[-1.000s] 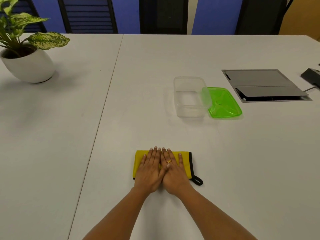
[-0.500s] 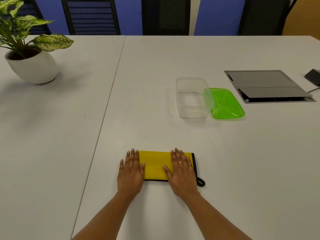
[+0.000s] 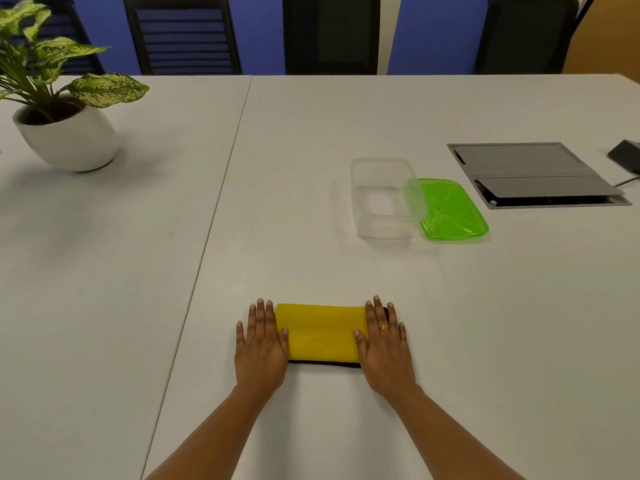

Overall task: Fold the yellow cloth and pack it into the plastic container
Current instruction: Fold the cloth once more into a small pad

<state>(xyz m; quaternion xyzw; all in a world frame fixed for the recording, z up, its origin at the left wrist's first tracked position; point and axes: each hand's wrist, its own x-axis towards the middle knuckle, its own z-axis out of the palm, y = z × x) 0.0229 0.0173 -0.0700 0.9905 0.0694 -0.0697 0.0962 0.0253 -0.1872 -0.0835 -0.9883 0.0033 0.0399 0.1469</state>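
Hands now farther apart, left hand [image 3: 261, 344] and right hand [image 3: 385, 344] flat, fingers spread, flanking folded yellow cloth [image 3: 320, 332].

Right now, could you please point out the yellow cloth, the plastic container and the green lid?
yellow cloth [image 3: 320, 332], head view, middle of folded top.
plastic container [image 3: 384, 233], head view, near wall.
green lid [image 3: 450, 213], head view, centre.

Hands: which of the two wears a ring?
The right hand: a gold ring sits on one finger; the left hand is bare.
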